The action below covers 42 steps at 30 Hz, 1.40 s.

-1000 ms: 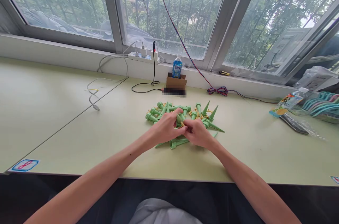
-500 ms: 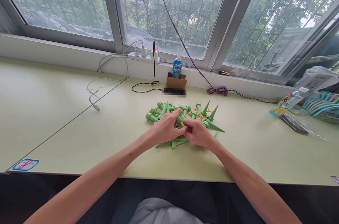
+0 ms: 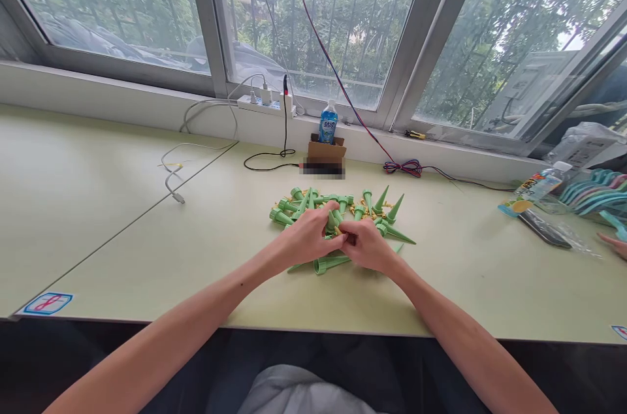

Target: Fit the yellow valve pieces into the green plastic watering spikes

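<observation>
My left hand is closed around a green plastic watering spike, mostly covered by its fingers. My right hand meets it, pinching a small yellow valve piece against the spike; its fingertips partly hide the contact. Around and beneath both hands lies a pile of green watering spikes with ribbed caps. Small yellow pieces are scattered among them. One spike lies on its side just below my hands, its round open end toward the left.
Behind the pile, a blue-labelled bottle stands in a small cardboard box. Cables lie along the back. At right are a bottle, a dark phone-like object and hangers. Another person's hand shows at the right edge.
My hands keep almost the same pose on the spike and yellow piece. Another person's hand has come into view at the right edge, by a light-blue hanger.
</observation>
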Each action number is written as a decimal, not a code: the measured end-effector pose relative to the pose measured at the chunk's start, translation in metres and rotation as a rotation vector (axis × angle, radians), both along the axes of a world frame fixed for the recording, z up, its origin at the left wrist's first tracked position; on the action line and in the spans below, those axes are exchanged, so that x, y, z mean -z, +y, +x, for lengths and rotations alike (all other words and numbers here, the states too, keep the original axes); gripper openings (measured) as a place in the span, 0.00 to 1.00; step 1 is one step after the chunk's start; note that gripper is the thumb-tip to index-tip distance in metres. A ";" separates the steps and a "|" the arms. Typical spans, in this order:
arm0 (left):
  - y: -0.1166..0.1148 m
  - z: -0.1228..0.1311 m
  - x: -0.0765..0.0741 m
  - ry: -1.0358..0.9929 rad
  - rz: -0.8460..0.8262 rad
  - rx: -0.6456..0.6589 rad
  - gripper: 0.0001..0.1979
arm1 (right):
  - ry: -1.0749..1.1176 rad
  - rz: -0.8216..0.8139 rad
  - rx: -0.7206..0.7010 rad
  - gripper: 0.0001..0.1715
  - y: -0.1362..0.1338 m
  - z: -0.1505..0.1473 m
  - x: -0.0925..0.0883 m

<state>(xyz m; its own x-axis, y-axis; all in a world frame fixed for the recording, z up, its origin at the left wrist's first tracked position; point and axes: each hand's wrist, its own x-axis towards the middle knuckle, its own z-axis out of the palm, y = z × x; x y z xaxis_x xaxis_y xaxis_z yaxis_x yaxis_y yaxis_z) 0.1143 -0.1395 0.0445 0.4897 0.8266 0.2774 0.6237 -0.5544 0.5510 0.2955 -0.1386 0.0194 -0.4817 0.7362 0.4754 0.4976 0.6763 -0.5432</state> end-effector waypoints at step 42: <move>-0.001 -0.001 0.000 -0.004 -0.018 0.001 0.17 | -0.061 -0.034 0.028 0.16 0.001 0.002 0.001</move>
<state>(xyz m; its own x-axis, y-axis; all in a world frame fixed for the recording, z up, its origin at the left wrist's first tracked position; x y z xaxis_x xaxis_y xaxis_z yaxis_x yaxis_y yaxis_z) 0.1134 -0.1400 0.0448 0.4897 0.8307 0.2648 0.6204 -0.5454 0.5635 0.2977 -0.1381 0.0181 -0.4881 0.7647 0.4206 0.5485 0.6436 -0.5338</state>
